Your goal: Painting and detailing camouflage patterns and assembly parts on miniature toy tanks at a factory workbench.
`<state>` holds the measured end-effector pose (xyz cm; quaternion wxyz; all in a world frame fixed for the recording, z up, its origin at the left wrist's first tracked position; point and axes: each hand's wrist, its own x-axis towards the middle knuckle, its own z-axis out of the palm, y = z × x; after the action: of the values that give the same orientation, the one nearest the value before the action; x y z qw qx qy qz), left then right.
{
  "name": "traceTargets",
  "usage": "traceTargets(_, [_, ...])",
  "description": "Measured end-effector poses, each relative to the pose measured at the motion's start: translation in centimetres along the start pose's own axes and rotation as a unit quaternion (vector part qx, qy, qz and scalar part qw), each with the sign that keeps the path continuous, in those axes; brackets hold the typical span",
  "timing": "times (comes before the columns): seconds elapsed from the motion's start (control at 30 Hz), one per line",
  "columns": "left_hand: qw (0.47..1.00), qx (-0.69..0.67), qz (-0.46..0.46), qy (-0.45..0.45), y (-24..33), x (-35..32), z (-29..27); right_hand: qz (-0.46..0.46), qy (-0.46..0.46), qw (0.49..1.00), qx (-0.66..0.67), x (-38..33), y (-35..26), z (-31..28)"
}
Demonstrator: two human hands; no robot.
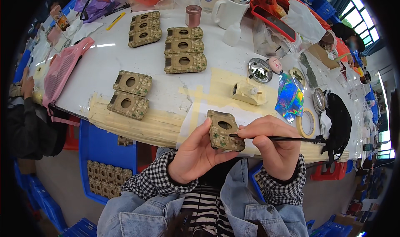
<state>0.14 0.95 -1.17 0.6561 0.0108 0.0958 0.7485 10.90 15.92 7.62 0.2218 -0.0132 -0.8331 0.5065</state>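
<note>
My left hand [195,155] holds a camouflage toy tank hull [223,133] from its left side and below, with the round hole facing up. The fingers of my right hand [273,143] are pinched on a slim black tool [287,138]; whether it is tweezers or a brush I cannot tell. Its tip touches or hovers over the hull beside the hole. Several like hulls stand in groups on the table: a pair [130,94] at left, a row [184,50] at centre and another row [144,28] behind.
A tape-covered block [249,92], a metal dish [259,70] with small green bits, shiny foil sheets [290,96] and a tape roll [307,123] lie to the right. Behind stand a white mug [231,10] and phone [273,23]. A pink basket [66,70] is left; a blue tray [106,143] sits below.
</note>
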Motion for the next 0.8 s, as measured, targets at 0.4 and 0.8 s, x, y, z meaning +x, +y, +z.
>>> traceTargets(0.4, [1.000,0.005,0.000,0.003,0.00,0.04,0.03,-0.006,-0.005,1.000,-0.015,-0.02,0.02,-0.08])
traceTargets(0.8, [1.000,-0.026,0.007,0.007,-0.22,0.11,-0.15,-0.006,-0.001,1.000,-0.016,-0.04,0.11,-0.01])
